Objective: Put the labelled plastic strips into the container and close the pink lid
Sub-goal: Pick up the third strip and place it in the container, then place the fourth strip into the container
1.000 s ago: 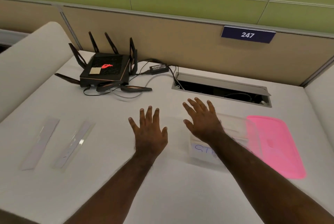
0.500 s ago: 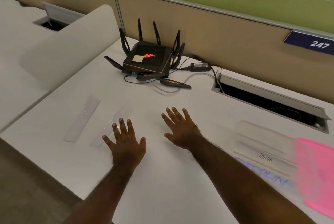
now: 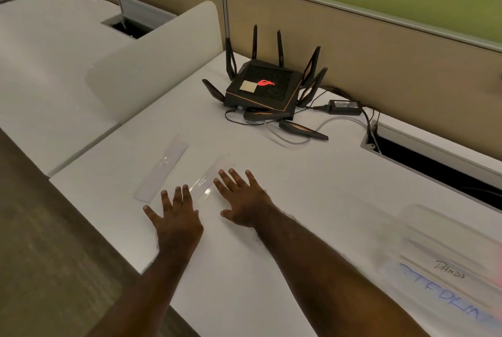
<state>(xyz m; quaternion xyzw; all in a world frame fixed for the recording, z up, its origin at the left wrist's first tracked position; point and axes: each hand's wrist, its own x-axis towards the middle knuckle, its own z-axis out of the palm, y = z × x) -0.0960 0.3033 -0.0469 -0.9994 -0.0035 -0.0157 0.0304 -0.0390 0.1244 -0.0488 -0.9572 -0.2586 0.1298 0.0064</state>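
Observation:
Two clear plastic strips lie flat on the white desk. The left strip (image 3: 162, 170) lies free, apart from both hands. The right strip (image 3: 207, 180) runs between my hands. My left hand (image 3: 175, 218) is spread flat, fingertips at the strip's near end. On the strip's right side my right hand (image 3: 240, 198) is also spread, palm down. Neither hand holds anything. The clear container (image 3: 445, 260), blurred and bearing handwritten labels, stands at the far right edge. The pink lid is out of view.
A black router (image 3: 264, 89) with upright antennas, its cables and a power brick (image 3: 344, 107) sit at the back. An open cable slot (image 3: 434, 162) lies at the back right. The desk's front edge (image 3: 108, 238) runs close to my left hand. A white divider (image 3: 152, 56) stands left.
The view has swung left, so the container and lid slid to the right edge. Both hands have moved left across the desk and now flank the right strip.

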